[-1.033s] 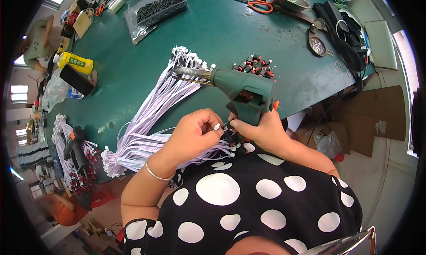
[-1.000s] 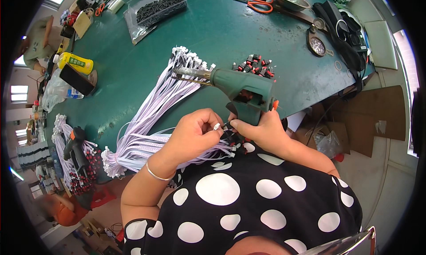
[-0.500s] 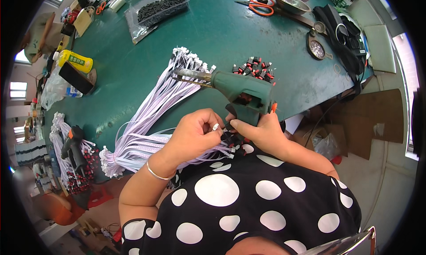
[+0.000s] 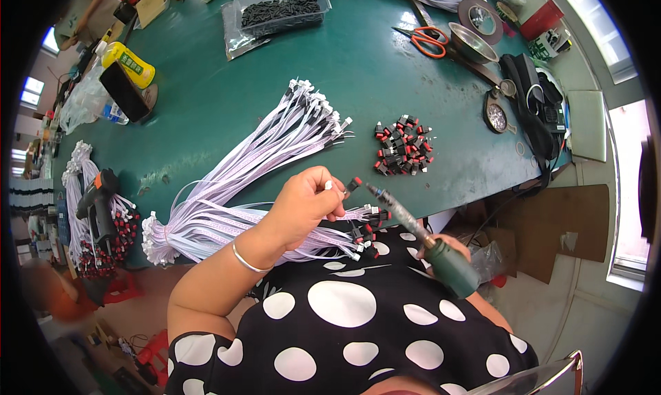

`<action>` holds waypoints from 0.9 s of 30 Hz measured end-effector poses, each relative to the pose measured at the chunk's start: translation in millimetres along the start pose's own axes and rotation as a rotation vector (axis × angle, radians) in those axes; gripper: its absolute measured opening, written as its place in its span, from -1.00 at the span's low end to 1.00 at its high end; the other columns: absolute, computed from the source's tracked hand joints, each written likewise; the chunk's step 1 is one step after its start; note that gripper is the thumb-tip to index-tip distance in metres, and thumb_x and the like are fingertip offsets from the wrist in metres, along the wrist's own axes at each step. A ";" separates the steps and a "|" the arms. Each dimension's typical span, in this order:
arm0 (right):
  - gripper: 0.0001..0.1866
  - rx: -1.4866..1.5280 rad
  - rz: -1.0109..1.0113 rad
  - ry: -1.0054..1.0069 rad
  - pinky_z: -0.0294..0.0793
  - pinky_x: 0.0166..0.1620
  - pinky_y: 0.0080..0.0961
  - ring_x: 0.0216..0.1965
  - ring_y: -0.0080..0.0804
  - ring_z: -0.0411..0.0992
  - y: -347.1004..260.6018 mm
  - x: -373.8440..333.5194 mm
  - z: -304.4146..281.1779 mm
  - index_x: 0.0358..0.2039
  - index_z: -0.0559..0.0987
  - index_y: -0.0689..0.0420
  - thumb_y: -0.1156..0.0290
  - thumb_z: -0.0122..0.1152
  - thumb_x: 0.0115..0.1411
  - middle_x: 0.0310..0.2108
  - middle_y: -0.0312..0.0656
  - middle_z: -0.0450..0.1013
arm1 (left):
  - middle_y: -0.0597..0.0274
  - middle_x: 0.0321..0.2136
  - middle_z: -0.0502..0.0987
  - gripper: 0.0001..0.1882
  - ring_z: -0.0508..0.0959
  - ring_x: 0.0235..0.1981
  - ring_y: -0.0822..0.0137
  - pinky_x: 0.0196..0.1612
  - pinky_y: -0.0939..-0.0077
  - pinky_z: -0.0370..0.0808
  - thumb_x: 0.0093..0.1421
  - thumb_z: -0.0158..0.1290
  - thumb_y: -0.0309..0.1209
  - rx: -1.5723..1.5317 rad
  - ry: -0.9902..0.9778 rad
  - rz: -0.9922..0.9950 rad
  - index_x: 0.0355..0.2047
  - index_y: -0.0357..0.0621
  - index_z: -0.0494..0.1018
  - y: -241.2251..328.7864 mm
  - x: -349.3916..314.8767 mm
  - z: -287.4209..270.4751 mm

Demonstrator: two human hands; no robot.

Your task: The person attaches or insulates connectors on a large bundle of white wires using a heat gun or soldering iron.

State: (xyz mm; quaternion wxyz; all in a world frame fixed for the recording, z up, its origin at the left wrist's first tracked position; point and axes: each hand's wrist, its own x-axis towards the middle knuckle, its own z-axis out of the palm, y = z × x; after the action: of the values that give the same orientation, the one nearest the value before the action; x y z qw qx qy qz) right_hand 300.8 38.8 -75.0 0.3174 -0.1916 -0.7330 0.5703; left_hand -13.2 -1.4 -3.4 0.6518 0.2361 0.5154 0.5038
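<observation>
Frame centre: small black-and-red connector (image 4: 354, 184) held by the left hand (image 4: 308, 201), fingers pinched narrow, piece jutting from their right side. Right of centre, green heat gun (image 4: 451, 268) was gripped by the right hand (image 4: 446, 246), nozzle tip near the connector.

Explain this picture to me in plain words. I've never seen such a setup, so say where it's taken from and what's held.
There is no machine arm: two bare hands do the work. A fisheye camera on the person's head looks down, so straight edges bend. The right hand holds a green tool with a metal barrel. The left hand pinches something small, a black-and-red piece at its fingertips. On the green table lie bundled white cables, a pile of black-and-red pieces, a clear tub and orange-handled scissors.
</observation>
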 end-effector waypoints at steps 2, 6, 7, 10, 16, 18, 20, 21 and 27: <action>-0.65 0.108 0.036 -0.107 0.49 -0.29 -0.50 -0.38 -0.35 0.46 4.5 2.9 -3.0 -0.03 0.32 0.20 0.38 0.02 0.18 -0.29 -0.05 0.44 | 0.20 -0.41 0.38 -0.93 0.42 -0.56 0.53 -0.47 0.67 0.37 0.10 -0.03 -0.54 -0.007 -0.001 0.009 -0.49 -0.18 0.30 -0.2 -0.1 -0.5; -0.58 0.032 0.123 -0.041 0.48 -0.23 -0.49 -0.29 -0.31 0.47 27.1 -26.9 0.0 -0.03 0.33 0.15 0.49 0.17 0.06 -0.26 -0.06 0.44 | 0.20 -0.45 0.42 -0.93 0.44 -0.55 0.52 -0.49 0.66 0.39 0.12 -0.05 -0.54 -0.001 0.007 0.001 -0.50 -0.22 0.30 1.2 0.3 0.8; -0.58 0.033 0.121 -0.044 0.48 -0.23 -0.49 -0.29 -0.31 0.47 31.3 -34.0 -1.7 -0.03 0.33 0.15 0.49 0.17 0.06 -0.26 -0.06 0.44 | 0.21 -0.46 0.42 -0.92 0.44 -0.54 0.53 -0.49 0.66 0.39 0.12 -0.05 -0.53 0.017 0.006 0.006 -0.50 -0.22 0.30 1.1 0.1 1.2; -0.49 0.063 0.435 -0.050 0.48 -0.27 -0.48 -0.31 -0.29 0.48 41.5 -43.4 -5.7 -0.03 0.32 0.15 0.57 0.25 -0.04 -0.27 -0.06 0.44 | 0.25 -0.45 0.39 -0.94 0.42 -0.54 0.53 -0.47 0.64 0.38 0.12 -0.05 -0.53 0.020 -0.003 0.014 -0.47 -0.18 0.31 -0.9 -0.1 1.0; -0.44 -0.227 -0.085 -0.086 0.48 -0.35 -0.47 -0.36 -0.24 0.48 36.1 -25.2 1.6 -0.05 0.32 0.14 0.52 0.31 -0.09 -0.34 -0.09 0.45 | 0.26 -0.45 0.39 -0.93 0.42 -0.54 0.53 -0.47 0.63 0.37 0.13 -0.05 -0.53 0.024 0.009 0.012 -0.49 -0.16 0.29 -0.3 -0.6 2.8; -0.46 -0.123 0.292 -0.016 0.47 -0.36 -0.46 -0.37 -0.24 0.48 16.9 -22.9 6.1 -0.06 0.32 0.18 0.51 0.30 -0.08 -0.37 -0.10 0.45 | 0.26 -0.45 0.39 -0.93 0.41 -0.54 0.53 -0.47 0.63 0.36 0.12 -0.06 -0.53 0.021 0.007 -0.004 -0.49 -0.15 0.29 1.0 -0.5 1.5; -0.68 -0.059 0.188 -0.011 0.46 -0.40 -0.55 -0.43 -0.34 0.47 23.7 -17.6 5.4 -0.25 0.39 0.26 0.50 0.26 -0.02 -0.40 -0.10 0.46 | 0.26 -0.45 0.39 -0.93 0.41 -0.54 0.53 -0.48 0.63 0.36 0.12 -0.06 -0.53 0.016 0.002 -0.019 -0.49 -0.15 0.29 2.1 0.4 -0.7; -0.83 0.015 0.082 0.002 0.44 -0.45 -0.64 -0.49 -0.44 0.47 28.5 -16.0 3.7 -0.44 0.46 0.35 0.49 0.21 0.04 -0.43 -0.09 0.47 | 0.26 -0.45 0.39 -0.93 0.41 -0.55 0.53 -0.48 0.63 0.36 0.12 -0.06 -0.53 0.033 0.002 -0.027 -0.49 -0.15 0.29 1.4 1.9 1.1; -0.56 -0.078 0.016 0.029 0.44 -0.29 -0.50 -0.36 -0.34 0.46 -33.9 28.9 7.2 -0.07 0.35 0.27 0.45 0.20 0.03 -0.35 -0.14 0.46 | 0.25 -0.43 0.39 -0.92 0.41 -0.55 0.53 -0.49 0.64 0.35 0.08 -0.05 -0.57 0.038 0.015 -0.044 -0.51 -0.15 0.29 1.5 1.4 2.2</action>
State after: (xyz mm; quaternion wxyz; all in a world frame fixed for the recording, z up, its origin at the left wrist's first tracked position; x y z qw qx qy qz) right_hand 277.6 42.8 -36.5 0.3158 -0.2180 -0.7484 0.5410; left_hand -11.9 0.9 -2.0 0.6544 0.2333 0.5347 0.4811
